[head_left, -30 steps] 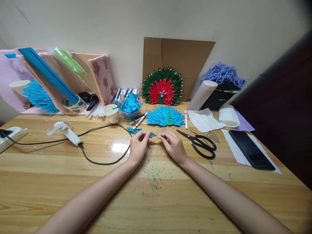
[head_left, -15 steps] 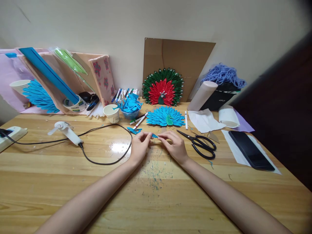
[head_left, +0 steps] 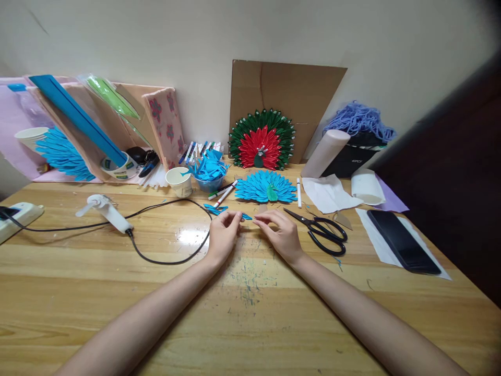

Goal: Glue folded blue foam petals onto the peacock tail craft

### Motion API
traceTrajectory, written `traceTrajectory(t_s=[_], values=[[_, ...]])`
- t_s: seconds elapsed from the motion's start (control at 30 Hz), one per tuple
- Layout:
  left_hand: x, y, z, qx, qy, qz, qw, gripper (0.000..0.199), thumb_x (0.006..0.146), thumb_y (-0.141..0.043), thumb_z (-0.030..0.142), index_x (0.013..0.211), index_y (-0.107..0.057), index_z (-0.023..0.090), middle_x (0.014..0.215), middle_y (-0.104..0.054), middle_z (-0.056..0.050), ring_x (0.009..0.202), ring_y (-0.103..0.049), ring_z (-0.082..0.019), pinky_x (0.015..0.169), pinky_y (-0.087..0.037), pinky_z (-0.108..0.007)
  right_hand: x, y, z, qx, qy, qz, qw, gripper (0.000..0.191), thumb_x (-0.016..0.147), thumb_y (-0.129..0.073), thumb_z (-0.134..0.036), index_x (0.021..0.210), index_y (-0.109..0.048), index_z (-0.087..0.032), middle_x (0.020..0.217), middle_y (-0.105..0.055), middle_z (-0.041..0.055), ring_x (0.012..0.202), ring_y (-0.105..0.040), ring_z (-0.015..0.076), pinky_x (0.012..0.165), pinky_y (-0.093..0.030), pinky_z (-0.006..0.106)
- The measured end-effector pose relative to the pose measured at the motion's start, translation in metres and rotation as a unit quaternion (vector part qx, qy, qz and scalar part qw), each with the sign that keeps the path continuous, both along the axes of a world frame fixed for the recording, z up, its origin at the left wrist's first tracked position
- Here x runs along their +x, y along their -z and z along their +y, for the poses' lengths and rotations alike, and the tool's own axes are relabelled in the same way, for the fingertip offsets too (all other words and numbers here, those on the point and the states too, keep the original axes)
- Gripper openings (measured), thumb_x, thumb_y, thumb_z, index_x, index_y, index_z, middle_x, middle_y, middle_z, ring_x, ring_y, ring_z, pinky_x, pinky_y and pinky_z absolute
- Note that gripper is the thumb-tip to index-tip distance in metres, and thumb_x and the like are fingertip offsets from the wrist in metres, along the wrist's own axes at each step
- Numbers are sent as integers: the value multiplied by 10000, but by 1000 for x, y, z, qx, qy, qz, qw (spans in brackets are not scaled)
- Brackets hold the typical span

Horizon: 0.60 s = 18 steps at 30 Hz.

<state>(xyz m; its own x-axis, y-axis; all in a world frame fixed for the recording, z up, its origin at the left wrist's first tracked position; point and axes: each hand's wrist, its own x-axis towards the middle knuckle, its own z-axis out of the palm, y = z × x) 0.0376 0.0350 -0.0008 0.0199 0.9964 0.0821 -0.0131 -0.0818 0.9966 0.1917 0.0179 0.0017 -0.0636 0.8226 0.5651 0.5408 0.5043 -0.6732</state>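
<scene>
Between thumb and fingers, my left hand (head_left: 224,237) pinches a small blue paper piece (head_left: 246,216), which looks like a folded petal and points to the right. Close to its tip is my right hand (head_left: 279,234), thumb and forefinger together; anything between them is too small to make out. More blue pieces (head_left: 215,209) lie just behind my left hand. Beyond both hands rests a blue paper peacock (head_left: 266,187) with a green body. Black-handled scissors (head_left: 319,228) lie to the right of my right hand, blades toward it.
A white glue gun (head_left: 109,213) with a looping black cord sits at left. Behind are a paper cup (head_left: 179,181), a bowl of blue strips (head_left: 209,175), markers (head_left: 226,193) and a red-green peacock (head_left: 261,149) against cardboard (head_left: 289,89). A phone (head_left: 403,241) lies at right.
My right fingertips have come slightly away from the tip of the blue piece, and more of it shows. My left hand has shifted a little to the left.
</scene>
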Motion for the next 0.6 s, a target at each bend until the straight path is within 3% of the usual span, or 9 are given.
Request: traceTrajectory(t_s=[0.6], values=[[-1,1,2,-4,-38,-12,999,254,749,-566,379,765,-626,132,683,-621,-28,575,-538,-112,552,-430,-227,0,0,-1,3,19,14,1000,70,788,-583,-217,786,-653,-209,766,-643,36,694,-582,160,676,-488,312]])
